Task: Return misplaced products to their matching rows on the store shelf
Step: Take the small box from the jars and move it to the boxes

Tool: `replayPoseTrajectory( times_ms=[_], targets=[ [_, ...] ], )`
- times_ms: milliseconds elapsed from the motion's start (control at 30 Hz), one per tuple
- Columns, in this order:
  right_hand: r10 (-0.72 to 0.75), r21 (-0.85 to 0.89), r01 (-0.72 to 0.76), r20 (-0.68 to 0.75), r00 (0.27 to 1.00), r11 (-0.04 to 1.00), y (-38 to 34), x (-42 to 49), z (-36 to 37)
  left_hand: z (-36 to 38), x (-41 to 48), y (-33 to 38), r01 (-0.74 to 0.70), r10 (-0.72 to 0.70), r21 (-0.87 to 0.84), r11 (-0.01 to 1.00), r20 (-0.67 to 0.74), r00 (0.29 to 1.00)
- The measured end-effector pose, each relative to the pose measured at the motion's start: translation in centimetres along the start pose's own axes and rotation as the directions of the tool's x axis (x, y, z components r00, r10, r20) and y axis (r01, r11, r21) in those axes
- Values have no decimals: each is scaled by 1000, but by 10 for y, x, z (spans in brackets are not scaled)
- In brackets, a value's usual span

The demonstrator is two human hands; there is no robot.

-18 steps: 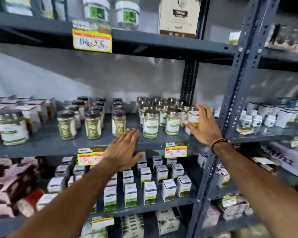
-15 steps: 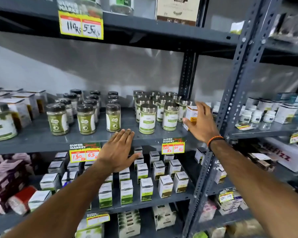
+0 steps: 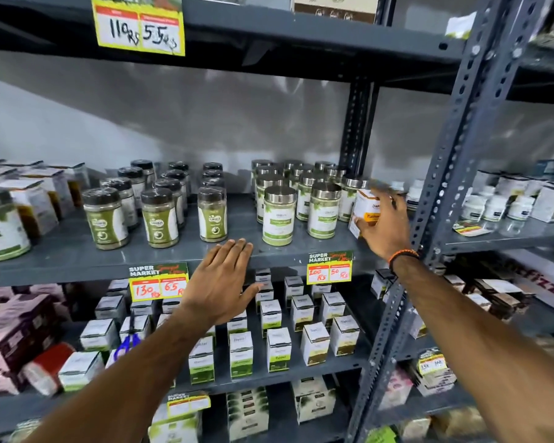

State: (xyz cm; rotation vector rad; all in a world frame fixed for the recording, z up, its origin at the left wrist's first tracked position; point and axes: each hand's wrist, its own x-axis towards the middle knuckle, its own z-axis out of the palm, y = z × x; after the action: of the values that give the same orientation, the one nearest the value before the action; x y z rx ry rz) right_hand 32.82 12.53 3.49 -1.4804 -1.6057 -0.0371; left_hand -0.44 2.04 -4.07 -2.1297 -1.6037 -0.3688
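My right hand [image 3: 383,223] is closed around a white jar with an orange label band [image 3: 367,204], held just off the right end of the middle shelf [image 3: 77,260], beside the silver-lidded jars with green labels [image 3: 279,219]. Its lid is blurred. My left hand [image 3: 221,282] is open, fingers together, flat against the front edge of the same shelf, holding nothing. Left of it stand rows of black-lidded jars of green powder [image 3: 155,219].
A perforated grey upright [image 3: 442,193] stands right by my right wrist. Small white boxes [image 3: 279,348] fill the shelf below. White tubs [image 3: 493,207] sit on the neighbouring shelf to the right. Yellow price tags [image 3: 330,271] hang on the shelf edges.
My right hand has lifted the orange-labelled jar slightly and turned it. The left hand stays on the shelf edge. The view has tilted down a little.
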Motion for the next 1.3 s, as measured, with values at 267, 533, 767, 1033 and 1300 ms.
replayPoseTrajectory(
  times_ms=[267, 533, 767, 1033, 1300],
  targets=[
    [-82, 20, 83, -67, 994, 996, -26, -41, -48, -28, -11, 7, 29, -23, -54, 998, 113, 993],
    [-272, 208, 268, -12, 962, 941, -124, -118, -45, -85, -100, -15, 154, -133, -160, 975, 136, 982],
    [-393, 309, 351, 83, 916, 884, -252, -174, 33, -121, -205, -164, 339, -329, -113, 934, 103, 939],
    [-351, 374, 307, 54, 935, 875, -413, -218, 134, -135, -291, -368, 437, -439, 46, 899, 125, 890],
    [-232, 244, 219, 25, 972, 945, -495, -229, 184, -109, -311, -475, 485, -476, -35, 874, 145, 868]
  ],
)
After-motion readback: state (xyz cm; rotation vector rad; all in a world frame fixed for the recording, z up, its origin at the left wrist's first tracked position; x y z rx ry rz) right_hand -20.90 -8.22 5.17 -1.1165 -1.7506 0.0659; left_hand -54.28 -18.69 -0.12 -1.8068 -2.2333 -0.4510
